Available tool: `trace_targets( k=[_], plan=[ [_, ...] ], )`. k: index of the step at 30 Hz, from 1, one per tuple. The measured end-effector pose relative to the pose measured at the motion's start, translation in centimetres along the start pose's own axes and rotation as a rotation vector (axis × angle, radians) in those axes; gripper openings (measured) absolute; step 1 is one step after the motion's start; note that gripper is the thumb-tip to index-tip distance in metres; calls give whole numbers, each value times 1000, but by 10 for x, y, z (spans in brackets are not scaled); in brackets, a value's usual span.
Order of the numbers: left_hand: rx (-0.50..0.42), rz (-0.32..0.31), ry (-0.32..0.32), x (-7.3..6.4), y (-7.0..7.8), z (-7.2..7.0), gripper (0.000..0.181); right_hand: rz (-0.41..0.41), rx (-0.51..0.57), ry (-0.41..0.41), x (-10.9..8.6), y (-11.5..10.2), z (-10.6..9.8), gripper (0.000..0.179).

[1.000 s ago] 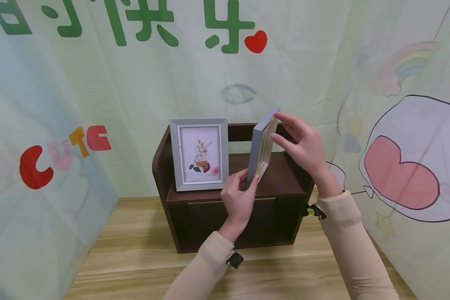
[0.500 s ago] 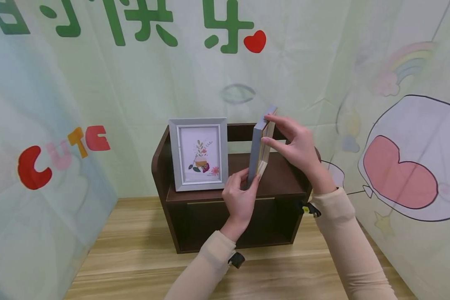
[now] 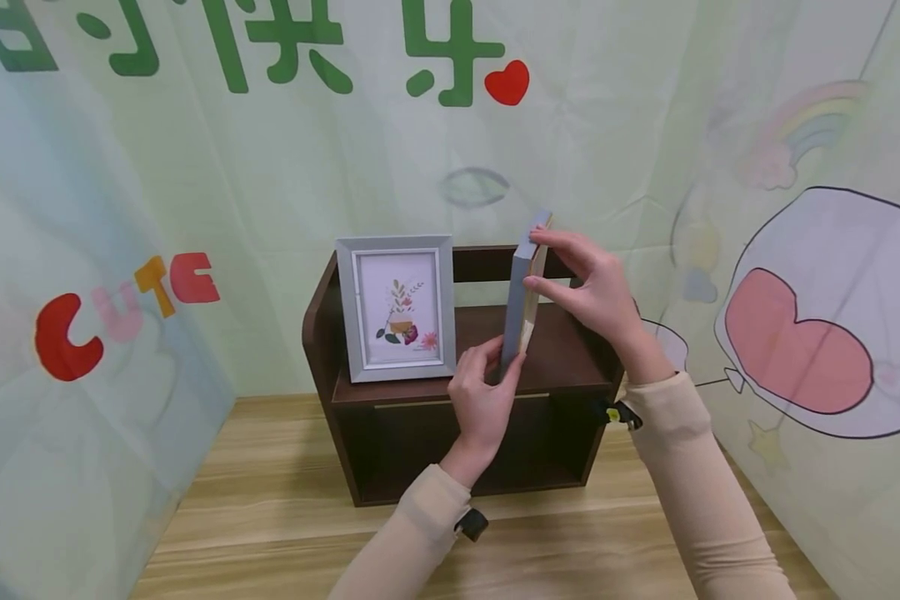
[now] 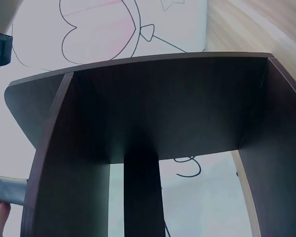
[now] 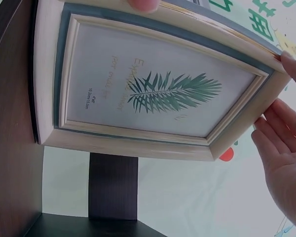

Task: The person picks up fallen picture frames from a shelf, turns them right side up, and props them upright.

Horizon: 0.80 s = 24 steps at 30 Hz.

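Observation:
A picture frame (image 3: 516, 308) with a grey-blue edge and a cream front stands almost edge-on to me over the upper shelf. My left hand (image 3: 483, 400) pinches its lower end between thumb and fingers. At its upper end, my right hand (image 3: 592, 287) grips the side with thumb and fingertips. The right wrist view shows the front of this frame (image 5: 163, 143), with a green leaf print inside; a fingertip (image 5: 144, 4) of the other hand lies on its border. To the left, a second, pale grey picture frame (image 3: 399, 308) with a flower print stands upright on the shelf.
The dark brown two-tier shelf (image 3: 570, 358) stands on a wood-grain surface (image 3: 270, 467). Behind it hangs a pale green printed cloth (image 3: 285, 183) with green characters and a red heart. Another printed cloth with a balloon (image 3: 795, 333) hangs at the right.
The held picture frame has turned more edge-on, so less of its cream front shows. My right hand has shifted slightly left along with it. The standing frame has stayed put.

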State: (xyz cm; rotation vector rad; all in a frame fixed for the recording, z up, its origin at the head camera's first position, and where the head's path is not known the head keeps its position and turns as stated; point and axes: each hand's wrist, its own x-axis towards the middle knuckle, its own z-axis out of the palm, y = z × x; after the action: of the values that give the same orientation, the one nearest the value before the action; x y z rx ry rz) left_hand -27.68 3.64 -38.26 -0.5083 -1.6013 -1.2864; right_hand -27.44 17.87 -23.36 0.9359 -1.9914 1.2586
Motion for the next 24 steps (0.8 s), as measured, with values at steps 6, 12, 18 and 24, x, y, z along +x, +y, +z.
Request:
trace_targets(
  k=[6, 12, 18, 24],
  plan=[
    [-70, -4, -89, -1, 1, -1, 33, -33, 42, -21, 2, 11, -6, 49],
    [-154, -23, -160, -3, 3, 0, 35, -23, 52, -54, 1, 7, -13, 49],
    [-224, -34, -209, -3, 6, 2, 33, -29, 107, -81, 1, 13, -19, 47],
    [-253, -60, -254, -3, 8, 3, 34, -25, 188, -102, 2, 15, -23, 46]
  ],
)
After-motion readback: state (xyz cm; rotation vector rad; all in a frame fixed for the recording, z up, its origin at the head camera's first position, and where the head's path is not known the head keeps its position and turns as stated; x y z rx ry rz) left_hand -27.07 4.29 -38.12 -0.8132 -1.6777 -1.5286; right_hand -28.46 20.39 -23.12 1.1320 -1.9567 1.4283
